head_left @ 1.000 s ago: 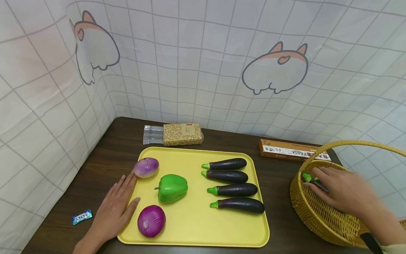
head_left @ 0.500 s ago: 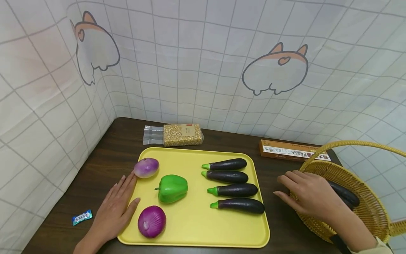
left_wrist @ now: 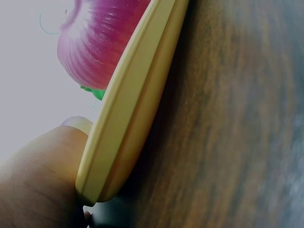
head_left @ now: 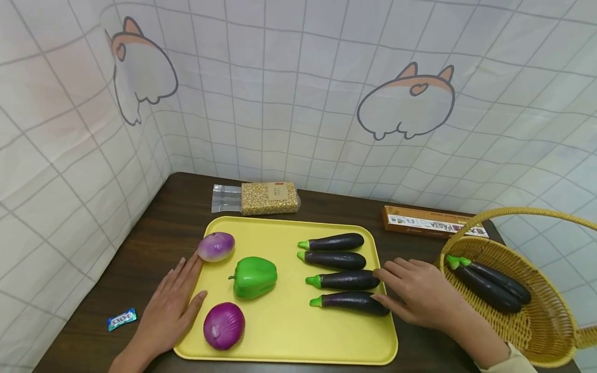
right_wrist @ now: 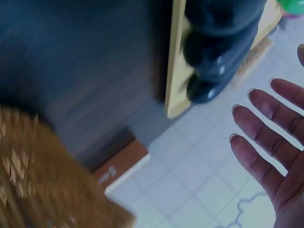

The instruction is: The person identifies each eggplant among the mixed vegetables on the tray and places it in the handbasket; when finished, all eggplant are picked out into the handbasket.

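My left hand [head_left: 170,305] rests at the left rim of the yellow tray [head_left: 280,331], fingers straight, with its fingertips by a purple-and-white vegetable [head_left: 216,246]. On the tray's right half lie several eggplants [head_left: 342,280] in a column. My right hand [head_left: 415,292] hovers over the tray's right edge, thumb and fingers spread near the ends of the lower two eggplants; in the right wrist view nothing lies in its palm. Two more eggplants [head_left: 487,287] lie side by side in the wicker basket [head_left: 550,331]. A green bell pepper [head_left: 254,277] and a purple onion [head_left: 224,326] also sit on the tray.
Behind the tray lies a vacuum bag of corn kernels [head_left: 268,198]. A pasta box [head_left: 434,221] stands at the back right, behind the basket's tall handle [head_left: 522,211]. A small blue candy packet [head_left: 122,319] lies left of my left hand. A tiled-pattern curtain encloses the table.
My right hand has let go of an eggplant in the basket and moved left, out of the basket, to the tray's right edge. The left hand has stayed in place.
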The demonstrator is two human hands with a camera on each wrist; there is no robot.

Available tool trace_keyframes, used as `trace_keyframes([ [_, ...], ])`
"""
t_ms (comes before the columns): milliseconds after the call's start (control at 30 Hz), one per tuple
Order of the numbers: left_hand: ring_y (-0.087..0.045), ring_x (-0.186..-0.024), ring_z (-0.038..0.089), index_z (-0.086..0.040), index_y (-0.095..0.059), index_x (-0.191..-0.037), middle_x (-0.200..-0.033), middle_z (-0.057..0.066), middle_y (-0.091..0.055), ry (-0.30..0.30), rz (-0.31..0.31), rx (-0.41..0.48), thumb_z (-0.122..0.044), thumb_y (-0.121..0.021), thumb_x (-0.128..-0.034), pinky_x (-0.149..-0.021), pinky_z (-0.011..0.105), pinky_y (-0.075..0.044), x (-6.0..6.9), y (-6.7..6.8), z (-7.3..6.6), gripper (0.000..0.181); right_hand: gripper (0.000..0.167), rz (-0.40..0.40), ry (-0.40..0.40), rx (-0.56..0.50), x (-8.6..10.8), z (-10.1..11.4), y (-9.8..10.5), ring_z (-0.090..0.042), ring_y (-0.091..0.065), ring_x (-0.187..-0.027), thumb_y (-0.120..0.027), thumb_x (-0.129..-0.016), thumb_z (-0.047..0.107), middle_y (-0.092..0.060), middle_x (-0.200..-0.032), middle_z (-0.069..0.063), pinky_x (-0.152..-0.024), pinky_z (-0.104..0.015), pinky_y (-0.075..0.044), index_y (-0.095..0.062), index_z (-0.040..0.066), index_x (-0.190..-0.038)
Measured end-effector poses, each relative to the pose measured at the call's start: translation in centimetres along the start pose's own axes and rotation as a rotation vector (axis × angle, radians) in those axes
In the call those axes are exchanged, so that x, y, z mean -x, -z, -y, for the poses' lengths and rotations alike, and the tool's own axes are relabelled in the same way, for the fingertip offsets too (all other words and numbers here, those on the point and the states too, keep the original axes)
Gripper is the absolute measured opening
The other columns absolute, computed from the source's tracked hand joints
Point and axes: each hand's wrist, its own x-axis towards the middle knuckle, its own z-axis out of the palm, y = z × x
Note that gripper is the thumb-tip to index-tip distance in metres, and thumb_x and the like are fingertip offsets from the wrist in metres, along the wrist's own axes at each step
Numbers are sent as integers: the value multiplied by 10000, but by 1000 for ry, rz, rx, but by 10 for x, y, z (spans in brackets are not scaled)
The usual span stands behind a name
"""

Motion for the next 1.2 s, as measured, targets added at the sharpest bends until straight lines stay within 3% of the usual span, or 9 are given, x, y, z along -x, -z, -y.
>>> trace_keyframes([
  [200,-210,-1561,434,-74,-202,-1695,-1747,107,-194,7,6,1,-313,-555,-1104,-1288,427,-34,0,0,0,729,414,19,24,-43,-8,18,-16,-139,-658,-842,-615,-1044,513,-693,-1032,38,-683,-374,-592,-748,154,-1201],
  [500,-203,-1564,431,-76,-193,-1697,-1749,106,-186,13,14,-1,-319,-544,-1108,-1288,435,-32,0,0,0,727,399,1,58,-98,-13,32,-32,-171,-669,-876,-798,-939,402,-685,-1050,25,-669,-382,-591,-733,144,-1236],
  [1033,-205,-1564,430,-74,-197,-1696,-1748,108,-193,12,8,-3,-323,-544,-1107,-1288,439,-41,0,1,-1,727,383,57,68,-144,-18,50,-49,-129,-584,-854,-811,-934,417,-633,-1056,69,-659,-335,-549,-722,189,-1228],
  [1200,-204,-1564,431,-71,-201,-1695,-1748,109,-191,11,4,2,-319,-546,-1107,-1288,441,-44,0,1,-1,726,363,102,79,-153,-19,58,-56,-129,-605,-895,-786,-947,460,-625,-1057,79,-706,-346,-563,-725,216,-1210],
])
